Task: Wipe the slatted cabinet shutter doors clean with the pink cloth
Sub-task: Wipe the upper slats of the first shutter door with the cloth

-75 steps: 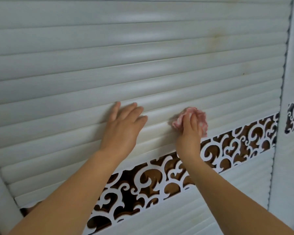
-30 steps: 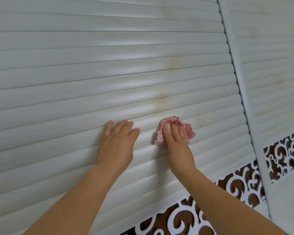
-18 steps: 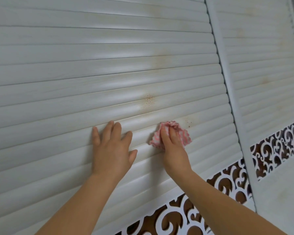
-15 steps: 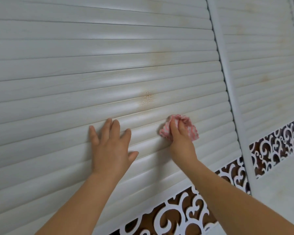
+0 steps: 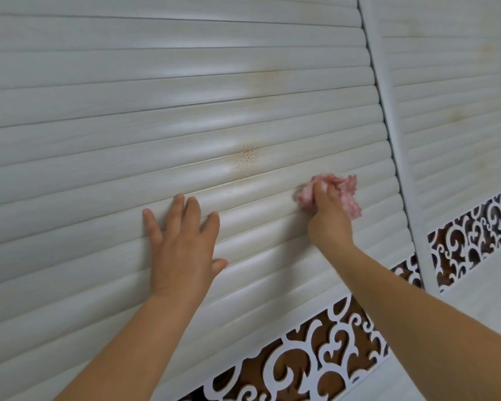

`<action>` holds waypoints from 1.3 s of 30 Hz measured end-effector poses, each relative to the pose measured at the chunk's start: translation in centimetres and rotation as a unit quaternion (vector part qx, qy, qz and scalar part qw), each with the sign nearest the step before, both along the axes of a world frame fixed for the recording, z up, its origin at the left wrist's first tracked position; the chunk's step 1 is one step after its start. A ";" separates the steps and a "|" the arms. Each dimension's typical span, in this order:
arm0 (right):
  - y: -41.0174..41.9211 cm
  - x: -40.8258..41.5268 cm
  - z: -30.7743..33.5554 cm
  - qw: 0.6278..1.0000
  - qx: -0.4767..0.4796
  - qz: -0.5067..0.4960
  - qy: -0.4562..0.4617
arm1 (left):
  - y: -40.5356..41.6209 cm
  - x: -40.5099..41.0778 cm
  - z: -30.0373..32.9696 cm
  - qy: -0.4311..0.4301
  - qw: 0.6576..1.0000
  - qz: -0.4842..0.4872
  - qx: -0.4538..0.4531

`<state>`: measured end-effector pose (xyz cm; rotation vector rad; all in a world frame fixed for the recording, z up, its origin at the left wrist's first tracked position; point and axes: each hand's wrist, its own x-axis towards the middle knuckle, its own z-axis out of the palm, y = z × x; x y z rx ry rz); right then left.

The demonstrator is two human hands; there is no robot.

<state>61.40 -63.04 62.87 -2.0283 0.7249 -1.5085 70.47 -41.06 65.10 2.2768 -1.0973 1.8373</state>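
Observation:
A white slatted shutter door [image 5: 128,125] fills most of the view, with a brownish speckled stain [image 5: 246,157] near its middle. My right hand [image 5: 329,221] presses a crumpled pink cloth [image 5: 346,192] against the slats, to the right of and just below the stain. My left hand [image 5: 182,241] lies flat on the slats with its fingers spread, holding nothing, lower left of the stain. A second slatted door [image 5: 457,111] stands to the right, with faint yellowish marks.
A vertical white frame post [image 5: 394,140] separates the two doors. A carved white scrollwork band over brown backing [image 5: 310,354] runs below the slats and continues on the right door [image 5: 475,233]. Plain white panel lies beneath it.
My right hand has slid the cloth to the right along the slats, away from the stain. My left hand has stayed flat in nearly the same place. The view has shifted slightly.

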 end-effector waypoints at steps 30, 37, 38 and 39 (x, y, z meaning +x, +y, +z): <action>5.1 2.8 -1.6 0.962 -0.268 -0.029 -0.036 | -0.1 0.0 -0.2 0.012 1.000 -0.006 0.005; 2.8 1.5 -2.1 0.963 -0.267 -0.005 -0.025 | 0.5 -0.2 -0.2 0.016 1.000 0.002 0.023; 2.0 1.5 -2.1 0.983 -0.179 -0.019 -0.035 | 0.5 -0.2 -0.1 0.015 1.000 0.003 0.024; 1.7 1.8 -2.0 0.993 -0.105 -0.038 -0.042 | 0.4 -0.2 -0.1 0.017 1.000 0.003 0.025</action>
